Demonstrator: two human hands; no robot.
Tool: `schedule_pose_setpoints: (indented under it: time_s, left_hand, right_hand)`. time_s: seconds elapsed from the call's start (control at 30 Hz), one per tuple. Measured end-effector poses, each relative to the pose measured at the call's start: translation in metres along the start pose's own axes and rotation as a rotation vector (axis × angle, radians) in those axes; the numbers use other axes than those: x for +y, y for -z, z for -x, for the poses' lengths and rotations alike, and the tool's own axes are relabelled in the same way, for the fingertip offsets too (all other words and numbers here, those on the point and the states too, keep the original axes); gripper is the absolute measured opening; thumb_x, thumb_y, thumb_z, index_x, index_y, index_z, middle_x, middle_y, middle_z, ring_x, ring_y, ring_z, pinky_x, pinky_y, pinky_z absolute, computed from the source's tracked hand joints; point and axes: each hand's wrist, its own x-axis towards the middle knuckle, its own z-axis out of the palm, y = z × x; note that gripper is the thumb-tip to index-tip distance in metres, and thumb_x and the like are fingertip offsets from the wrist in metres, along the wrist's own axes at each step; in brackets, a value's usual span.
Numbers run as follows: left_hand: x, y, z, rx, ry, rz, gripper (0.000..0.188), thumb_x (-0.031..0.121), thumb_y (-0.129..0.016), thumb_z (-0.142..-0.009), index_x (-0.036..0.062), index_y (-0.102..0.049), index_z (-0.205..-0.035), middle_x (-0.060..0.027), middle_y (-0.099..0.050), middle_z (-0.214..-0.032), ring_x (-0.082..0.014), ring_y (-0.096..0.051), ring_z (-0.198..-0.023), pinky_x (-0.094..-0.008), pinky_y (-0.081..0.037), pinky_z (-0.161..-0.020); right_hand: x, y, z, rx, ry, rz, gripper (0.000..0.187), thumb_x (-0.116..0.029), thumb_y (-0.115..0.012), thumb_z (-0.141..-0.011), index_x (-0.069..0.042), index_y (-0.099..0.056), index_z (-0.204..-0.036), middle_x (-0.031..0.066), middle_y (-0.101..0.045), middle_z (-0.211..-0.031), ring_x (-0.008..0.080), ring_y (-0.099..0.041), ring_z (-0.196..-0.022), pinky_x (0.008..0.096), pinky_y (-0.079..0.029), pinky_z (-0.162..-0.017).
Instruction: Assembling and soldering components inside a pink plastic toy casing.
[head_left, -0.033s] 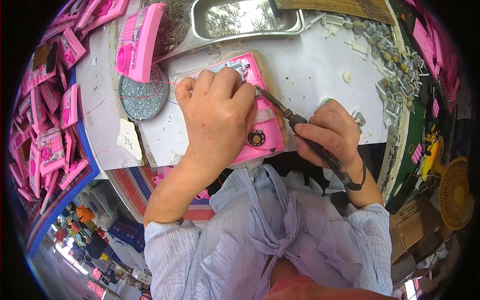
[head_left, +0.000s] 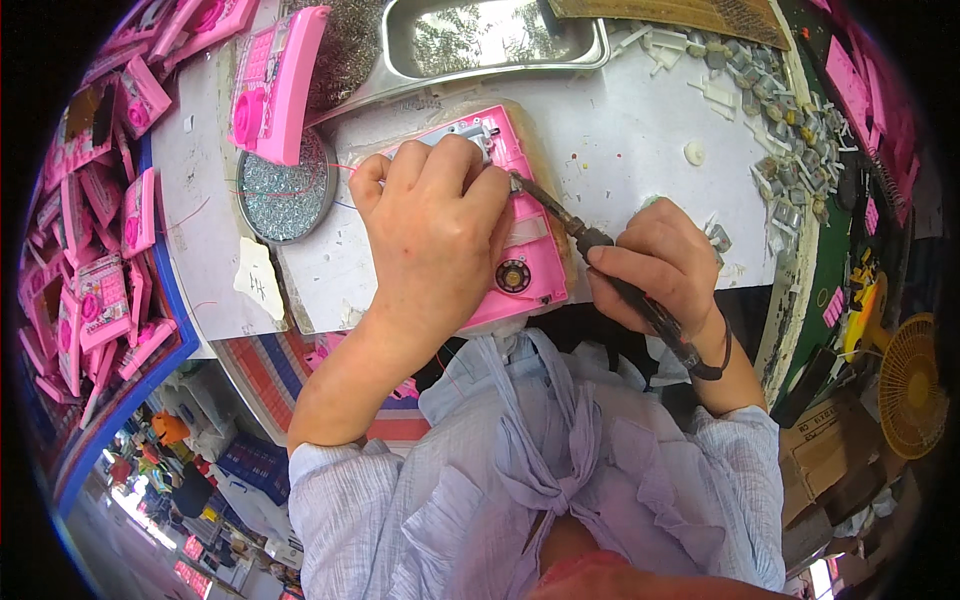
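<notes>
A pink plastic toy case (head_left: 530, 240) lies opened on the table, its inside up, with a small round speaker (head_left: 513, 275) in its near right corner. Over its left part rests my left hand (head_left: 430, 220), fingers bent and pressed together; what they pinch is hidden beneath them. Thin red and blue wires (head_left: 345, 168) run out leftward from beside that hand. My right hand (head_left: 660, 265) is wrapped round the black handle of a soldering iron (head_left: 597, 243). The iron slants up to the left, its tip at the case close to my left fingertips.
Left of the case stands a round dish (head_left: 287, 195) of small metal bits, with an upright pink toy shell (head_left: 278, 85) behind it. A metal tray (head_left: 490, 70) sits at the back. Small grey and white parts (head_left: 790, 150) pile up at right. Many pink shells (head_left: 100, 290) fill the far left.
</notes>
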Motion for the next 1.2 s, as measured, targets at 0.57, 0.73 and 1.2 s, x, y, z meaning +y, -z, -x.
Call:
schedule_pose_setpoints:
  time_s: [0.57, 0.73, 1.2]
  left_hand:
    - [-0.002, 0.001, 0.001, -0.006, -0.018, -0.010, 0.016, 0.012, -0.079, -0.072, 0.0157, -0.071, -0.084, 0.0019, -0.059, -0.087, -0.0193, -0.056, -0.082, -0.0389, -0.033, -0.083]
    - [-0.001, 0.002, 0.000, -0.015, -0.011, -0.013, 0.015, 0.011, -0.079, -0.071, 0.0158, -0.069, -0.082, 0.0021, -0.058, -0.086, -0.0192, -0.056, -0.082, -0.0389, -0.033, -0.083]
    - [-0.003, 0.004, 0.000, -0.037, -0.042, -0.040, 0.019, 0.012, -0.080, -0.074, 0.0144, -0.070, -0.090, 0.0001, -0.060, -0.089, -0.0196, -0.058, -0.083, -0.0390, -0.036, -0.084]
  right_hand:
    - [-0.004, 0.008, -0.002, -0.021, 0.000, 0.019, 0.047, 0.001, -0.082, -0.056, -0.010, -0.074, -0.100, 0.0014, -0.059, -0.075, 0.0205, -0.056, -0.063, 0.0303, -0.045, -0.053]
    - [-0.004, 0.011, -0.003, -0.028, 0.005, -0.009, 0.047, 0.002, -0.082, -0.057, -0.009, -0.073, -0.102, 0.0021, -0.059, -0.075, 0.0208, -0.056, -0.062, 0.0305, -0.045, -0.053]
    - [-0.004, 0.019, -0.003, 0.017, -0.007, 0.011, 0.040, 0.005, -0.082, -0.063, -0.006, -0.072, -0.100, 0.0048, -0.060, -0.074, 0.0214, -0.055, -0.061, 0.0309, -0.043, -0.052]
